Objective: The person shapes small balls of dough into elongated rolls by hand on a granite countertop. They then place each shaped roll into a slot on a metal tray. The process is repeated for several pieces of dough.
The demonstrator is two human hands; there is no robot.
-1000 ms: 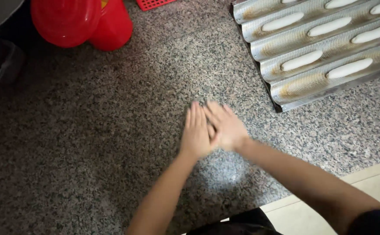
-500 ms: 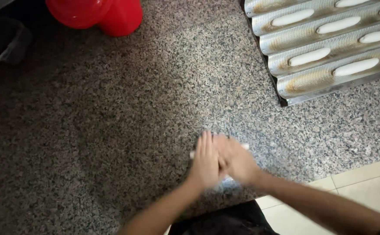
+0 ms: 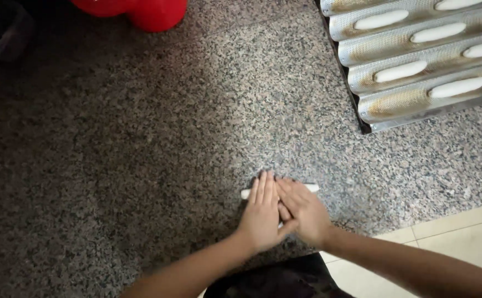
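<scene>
Lying under flat fingers point(image 3: 266, 190): dough roll point(image 3: 311, 188).

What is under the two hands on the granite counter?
A thin white dough roll lies under the left hand and right hand. Only its two ends show; the middle is covered.

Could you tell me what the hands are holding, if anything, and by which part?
Nothing is gripped. Both hands, left hand and right hand, lie flat over the middle of a thin white dough roll on the granite counter; only its two ends show.
</scene>
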